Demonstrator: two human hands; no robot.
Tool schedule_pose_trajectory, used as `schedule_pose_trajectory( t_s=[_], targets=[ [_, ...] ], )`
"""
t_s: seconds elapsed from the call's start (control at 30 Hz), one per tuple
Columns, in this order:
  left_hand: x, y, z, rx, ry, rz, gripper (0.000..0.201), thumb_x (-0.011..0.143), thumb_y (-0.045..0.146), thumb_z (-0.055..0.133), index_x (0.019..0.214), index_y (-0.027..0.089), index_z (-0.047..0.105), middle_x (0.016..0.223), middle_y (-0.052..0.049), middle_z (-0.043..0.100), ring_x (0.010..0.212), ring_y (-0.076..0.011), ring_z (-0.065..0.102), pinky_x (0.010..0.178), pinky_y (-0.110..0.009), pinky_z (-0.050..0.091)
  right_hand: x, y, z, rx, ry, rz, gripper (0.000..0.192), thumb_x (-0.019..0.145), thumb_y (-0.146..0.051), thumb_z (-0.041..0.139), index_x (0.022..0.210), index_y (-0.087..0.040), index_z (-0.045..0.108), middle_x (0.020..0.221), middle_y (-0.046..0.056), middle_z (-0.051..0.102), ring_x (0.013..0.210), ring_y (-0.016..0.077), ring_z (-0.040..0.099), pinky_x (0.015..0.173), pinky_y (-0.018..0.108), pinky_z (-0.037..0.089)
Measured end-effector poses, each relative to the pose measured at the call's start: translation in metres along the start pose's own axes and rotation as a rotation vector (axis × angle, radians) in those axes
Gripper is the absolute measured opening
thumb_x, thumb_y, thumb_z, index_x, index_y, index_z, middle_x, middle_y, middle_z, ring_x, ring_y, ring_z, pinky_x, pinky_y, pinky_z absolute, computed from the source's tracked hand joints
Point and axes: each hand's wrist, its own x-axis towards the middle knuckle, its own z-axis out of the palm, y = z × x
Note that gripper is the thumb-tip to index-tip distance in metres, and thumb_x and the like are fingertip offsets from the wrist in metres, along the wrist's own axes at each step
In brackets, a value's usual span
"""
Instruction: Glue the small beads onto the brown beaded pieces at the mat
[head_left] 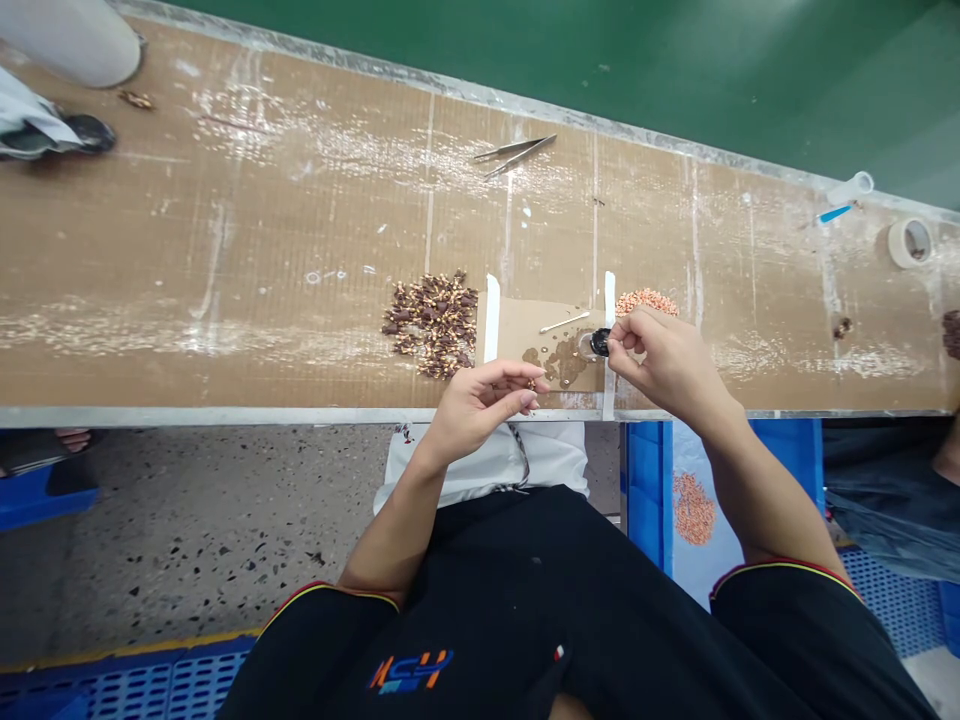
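Observation:
My left hand (484,400) hovers over the table's front edge, fingers curled, pinching a tiny brown part at its fingertips. To its right, my right hand (664,355) pinches a small piece beside a small black round pot (599,343) on a taped-down cardboard patch (551,335). A pile of dark brown small parts (433,325) lies left of the patch. A heap of orange small parts (645,299) sits just behind my right hand. A thin stick (564,322) rests on the patch.
The long brown worktable (225,270) carries tweezers (516,154) at the back, a tape roll (909,242) and a small tube (851,189) far right. A blue crate (645,490) with orange parts stands below. Other people sit at far left and far right.

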Motion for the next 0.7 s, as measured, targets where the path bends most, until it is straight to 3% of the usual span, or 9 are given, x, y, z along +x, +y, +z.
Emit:
schedule_pose_trajectory(
  t_s=[0.7],
  targets=[
    [-0.0009, 0.0003, -0.0007, 0.032, -0.01, -0.017, 0.032, 0.086, 0.037, 0.087, 0.109, 0.016, 0.082, 0.099, -0.012, 0.085, 0.073, -0.0158, 0.078, 0.07, -0.027, 0.068, 0.0037, -0.0018, -0.0043, -0.131, -0.052, 0.019, 0.008, 0.085, -0.021, 0.058, 0.078, -0.025, 0.055, 0.075, 0.005, 0.064, 0.071, 0.0208, 0.058, 0.064, 0.032, 0.04]
  ],
)
